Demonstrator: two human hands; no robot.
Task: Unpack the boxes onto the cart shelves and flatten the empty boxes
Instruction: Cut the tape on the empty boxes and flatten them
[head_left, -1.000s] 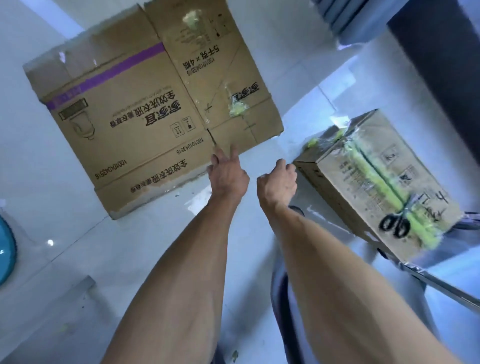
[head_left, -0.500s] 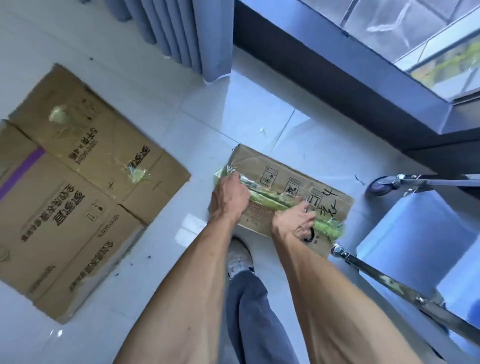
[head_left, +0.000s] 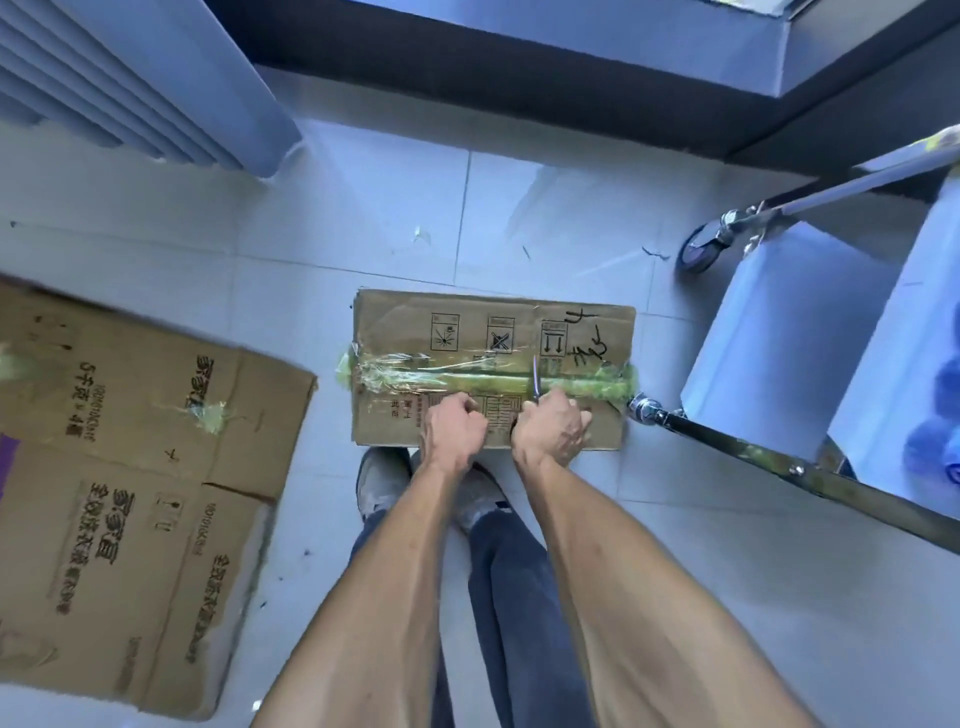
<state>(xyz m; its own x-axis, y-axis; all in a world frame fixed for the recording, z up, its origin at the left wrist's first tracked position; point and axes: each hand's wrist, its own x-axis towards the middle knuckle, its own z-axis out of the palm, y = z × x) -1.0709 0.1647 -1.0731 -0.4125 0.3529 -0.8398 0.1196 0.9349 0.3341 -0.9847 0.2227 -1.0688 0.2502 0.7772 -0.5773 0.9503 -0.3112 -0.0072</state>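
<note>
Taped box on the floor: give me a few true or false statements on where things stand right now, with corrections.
1. The taped box is still sealed with green tape along its top seam. True.
2. The right hand holds scissors with the blade pointing up at the tape. True.
3. The left hand lies flat and open on the floor. False: it is curled into a fist resting on the box top.
4. The flattened box lies to the person's right. False: it lies on the floor to the left.
5. The cart stands to the right of the box. True.
</note>
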